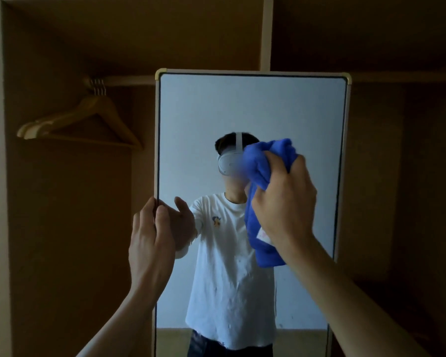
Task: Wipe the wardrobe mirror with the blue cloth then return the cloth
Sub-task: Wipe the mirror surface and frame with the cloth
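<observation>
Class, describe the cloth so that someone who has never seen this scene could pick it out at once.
Start at the tall cream-framed rectangular mirror standing in the brown wooden wardrobe. In front of its right half, the right hand grips a bunched bright blue cloth. It is the only vivid blue thing in view, and a small white label shows on its hanging end.

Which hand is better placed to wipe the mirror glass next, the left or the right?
Right: the right hand grips the blue cloth in front of the mirror, while the left hand holds the mirror's left edge.
</observation>
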